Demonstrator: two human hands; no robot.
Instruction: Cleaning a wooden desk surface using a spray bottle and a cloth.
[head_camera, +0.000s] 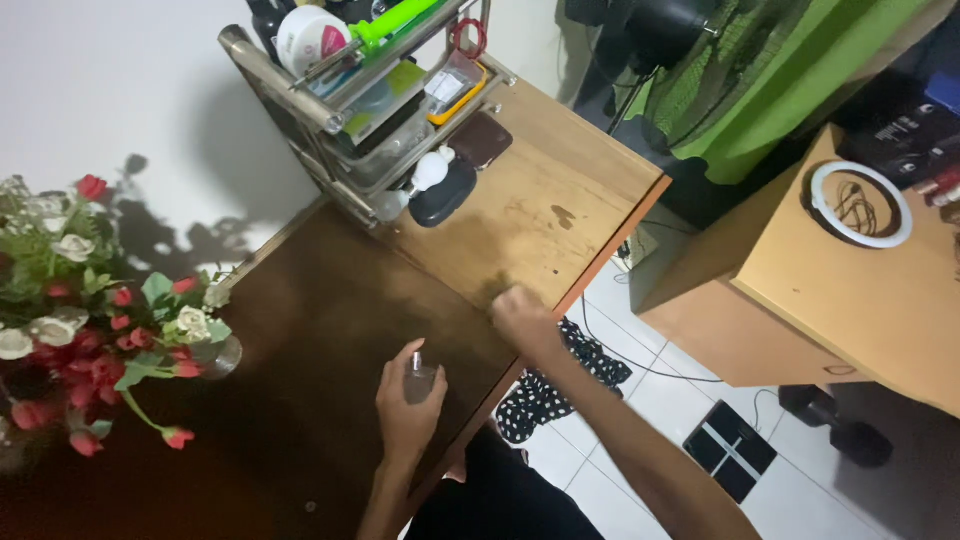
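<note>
Nearest to me, my left hand (408, 400) is curled around a small clear glass bottle (419, 381), fingers wrapped behind it and the thumb up by its cap, holding it upright just above the dark part of the bench (320, 330), close to the front edge. A little further out, my right hand (522, 318) lies on the bench where the dark surface meets the paler wood; it is blurred, and I cannot tell whether it is flat or closed, nor whether anything is under it. As I judge it, the bottle wants a firm but light grip low on its body, kept upright, while the other hand works in short, even strokes that stay well off the bench edge. To the left, a bunch of red and white flowers (90, 320) stands in a glass vase (222, 357), near enough that a wide elbow could catch it. Beyond the right hand sits a metal rack (330, 115) crowded with toiletries, a white pump bottle (428, 170) at its foot. Off the bench to the right, a ring light (860, 203) rests on a wooden cabinet (800, 290).
</note>
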